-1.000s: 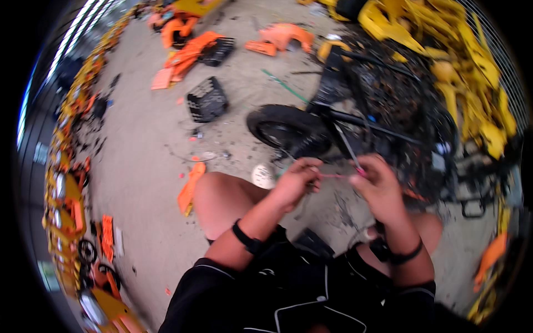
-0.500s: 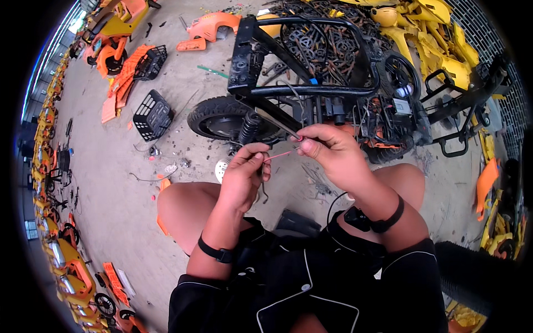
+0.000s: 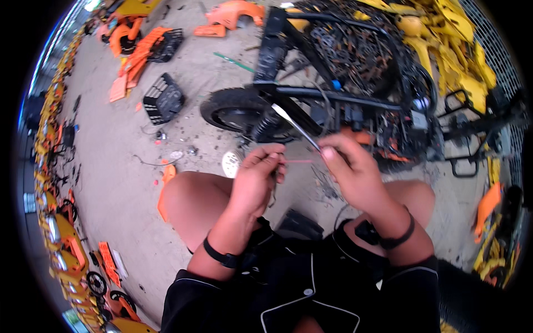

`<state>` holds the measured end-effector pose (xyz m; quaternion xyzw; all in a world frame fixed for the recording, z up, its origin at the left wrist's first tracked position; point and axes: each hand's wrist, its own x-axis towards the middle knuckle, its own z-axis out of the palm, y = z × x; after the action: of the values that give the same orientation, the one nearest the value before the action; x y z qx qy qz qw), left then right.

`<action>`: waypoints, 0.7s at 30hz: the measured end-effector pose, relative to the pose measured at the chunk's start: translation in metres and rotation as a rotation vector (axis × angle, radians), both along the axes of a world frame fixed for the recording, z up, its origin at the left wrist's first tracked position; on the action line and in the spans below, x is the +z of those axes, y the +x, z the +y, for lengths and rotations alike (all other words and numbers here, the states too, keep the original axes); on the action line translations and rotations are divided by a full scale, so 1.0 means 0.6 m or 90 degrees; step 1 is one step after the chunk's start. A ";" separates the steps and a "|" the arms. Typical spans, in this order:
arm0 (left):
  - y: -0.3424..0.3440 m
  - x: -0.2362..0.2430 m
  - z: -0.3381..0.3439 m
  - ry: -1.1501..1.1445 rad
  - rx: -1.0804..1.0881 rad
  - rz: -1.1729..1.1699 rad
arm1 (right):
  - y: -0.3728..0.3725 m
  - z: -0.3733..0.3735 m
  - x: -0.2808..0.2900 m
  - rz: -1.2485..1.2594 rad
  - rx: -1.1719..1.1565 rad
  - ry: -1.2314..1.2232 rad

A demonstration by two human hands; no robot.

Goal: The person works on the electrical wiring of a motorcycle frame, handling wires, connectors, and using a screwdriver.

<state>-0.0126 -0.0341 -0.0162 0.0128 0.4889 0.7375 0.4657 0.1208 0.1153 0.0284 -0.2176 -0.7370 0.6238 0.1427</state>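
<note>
Pinched a thin pink wire (image 3: 301, 161) in the left hand (image 3: 255, 178), stretched toward the right hand (image 3: 354, 168), and gripped in the latter a slim silver tool (image 3: 297, 126), slanted up-left before the black frame (image 3: 270, 58).

Left hand (image 3: 256, 176) and right hand (image 3: 352, 164) pinch, slightly apart

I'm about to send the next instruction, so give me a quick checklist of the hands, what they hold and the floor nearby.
1. Left hand holding the pink strand: ok.
2. Right hand holding the metal tool: ok.
3. Tool tip pointing away from both hands: ok.
4. Strand's right end held: cannot tell, blurred near the right hand.
5. Floor tidy: not ok, black crate and white disc lie there.
</note>
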 end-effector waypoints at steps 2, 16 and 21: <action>-0.003 -0.009 0.002 0.000 -0.003 -0.006 | -0.002 -0.011 -0.001 0.089 -0.035 0.051; 0.002 -0.018 -0.004 0.026 -0.120 -0.015 | 0.008 -0.007 -0.005 0.069 -0.030 -0.081; 0.003 -0.021 -0.007 0.076 -0.118 -0.009 | 0.007 -0.006 -0.009 0.041 0.006 -0.183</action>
<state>-0.0106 -0.0381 -0.0285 0.0805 0.4377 0.7190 0.5338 0.1252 0.1116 0.0230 -0.2122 -0.6358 0.7305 0.1308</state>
